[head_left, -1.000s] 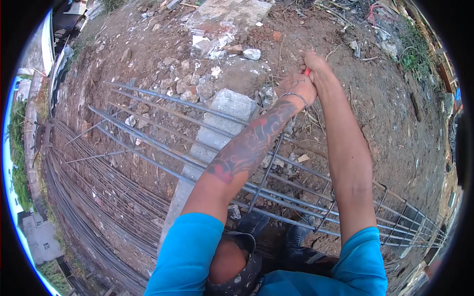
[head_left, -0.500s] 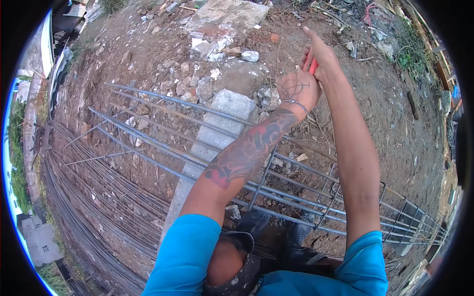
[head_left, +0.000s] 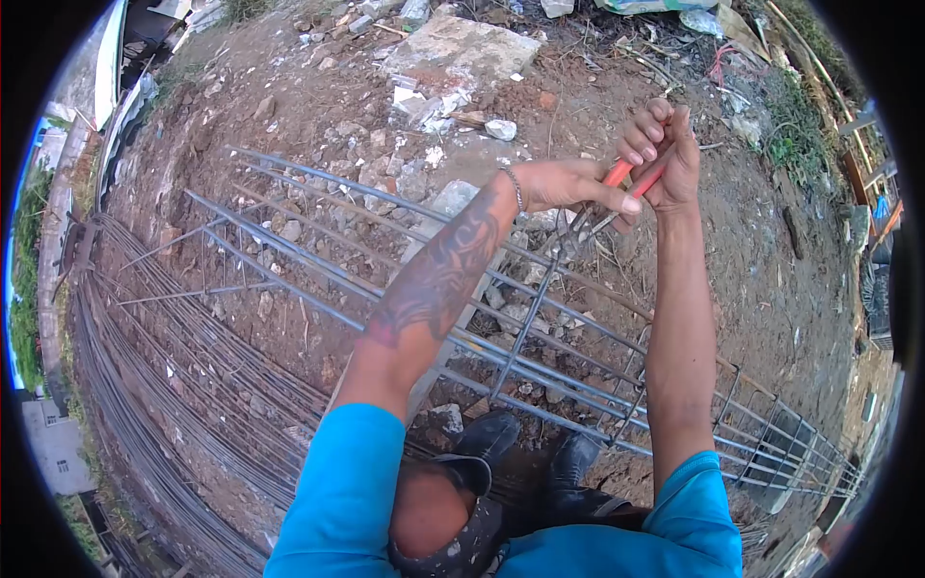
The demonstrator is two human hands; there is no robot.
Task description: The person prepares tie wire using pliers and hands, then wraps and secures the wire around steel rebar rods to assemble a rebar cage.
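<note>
Both hands meet at a pair of red-handled pincers (head_left: 618, 173), above the far side of a steel rebar cage (head_left: 520, 332). My left hand (head_left: 578, 185) reaches in from the left, its thumb lying across the lower handle; its other fingers are mostly hidden. My right hand (head_left: 672, 159) is turned palm up, with curled fingers around the handle ends and the thumb raised. The metal jaws point down and left toward the cage's crossing bars, where it is hard to see if they touch. A thin wire-like end (head_left: 711, 146) sticks out beyond my right hand.
Bundled long steel rods (head_left: 183, 385) lie at the left. A concrete block (head_left: 453, 199) sits under the cage. Rubble (head_left: 424, 111) and a flat slab (head_left: 462, 48) lie ahead on the soil. My boots (head_left: 489, 435) stand close to the cage's near side.
My left hand has turned over and moved slightly down, bringing the pincers' handles into view. My right fingers, stretched before, are now curled. The view has shifted slightly.
</note>
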